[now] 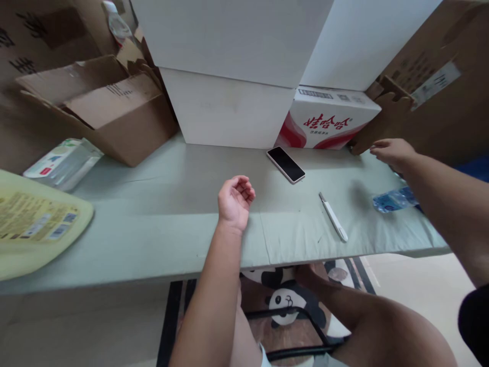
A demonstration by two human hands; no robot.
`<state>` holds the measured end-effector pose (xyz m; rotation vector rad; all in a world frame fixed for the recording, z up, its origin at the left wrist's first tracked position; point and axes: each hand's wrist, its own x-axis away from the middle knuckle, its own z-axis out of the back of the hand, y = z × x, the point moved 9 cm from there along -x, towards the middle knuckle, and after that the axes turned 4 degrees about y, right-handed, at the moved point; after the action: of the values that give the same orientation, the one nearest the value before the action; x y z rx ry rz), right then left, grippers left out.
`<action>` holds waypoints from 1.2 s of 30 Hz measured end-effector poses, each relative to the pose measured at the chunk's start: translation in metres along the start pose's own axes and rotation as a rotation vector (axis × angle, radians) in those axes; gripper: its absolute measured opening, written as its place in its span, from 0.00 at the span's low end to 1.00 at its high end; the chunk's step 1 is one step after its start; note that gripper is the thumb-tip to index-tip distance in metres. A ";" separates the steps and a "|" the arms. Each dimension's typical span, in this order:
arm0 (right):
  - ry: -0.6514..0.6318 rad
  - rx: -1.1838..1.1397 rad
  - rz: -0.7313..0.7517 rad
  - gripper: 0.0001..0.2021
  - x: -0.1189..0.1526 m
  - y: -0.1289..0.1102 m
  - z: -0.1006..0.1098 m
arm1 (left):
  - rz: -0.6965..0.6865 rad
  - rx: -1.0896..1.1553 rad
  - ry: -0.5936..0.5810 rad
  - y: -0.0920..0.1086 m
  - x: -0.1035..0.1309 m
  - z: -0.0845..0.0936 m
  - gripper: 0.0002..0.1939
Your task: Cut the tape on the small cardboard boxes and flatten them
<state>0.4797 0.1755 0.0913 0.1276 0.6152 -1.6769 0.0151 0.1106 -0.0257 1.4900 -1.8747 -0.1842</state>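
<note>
My left hand [235, 204] rests on the pale green tabletop [153, 224], palm turned up, fingers loosely curled and nothing in it. Over the table's right side is my right hand [393, 153], its fingers pinched together; whatever they may hold is too small to make out. A black-screened phone [286, 164] lies between the hands, near the boxes. A white-handled knife [333, 219] lies nearer the front edge. Beneath my right forearm, partly covered by it, a clear plastic bottle [393, 200] lies on its side.
Large white boxes [229, 107] and a red-and-white carton [328, 120] line the back. An open cardboard box [130, 122], a clear packet [64, 163] and a yellow-green container [38, 224] stand left. Brown cardboard [431, 76] rises at right. My legs and a panda-patterned mat [282, 306] show below.
</note>
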 end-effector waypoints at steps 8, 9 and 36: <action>-0.227 -0.012 -0.069 0.07 0.024 -0.137 -0.047 | -0.020 0.157 0.057 0.012 0.007 0.014 0.05; -0.269 -0.037 -0.021 0.09 0.029 -0.169 -0.060 | -0.019 0.179 0.064 0.013 0.009 0.015 0.05; -0.512 -0.438 0.787 0.17 0.122 -0.674 -0.222 | -0.147 0.490 0.235 0.075 0.005 0.099 0.06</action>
<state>-0.2385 0.2198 0.0688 -0.3328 0.4394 -0.7410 -0.1043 0.0993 -0.0564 1.8810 -1.6907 0.3957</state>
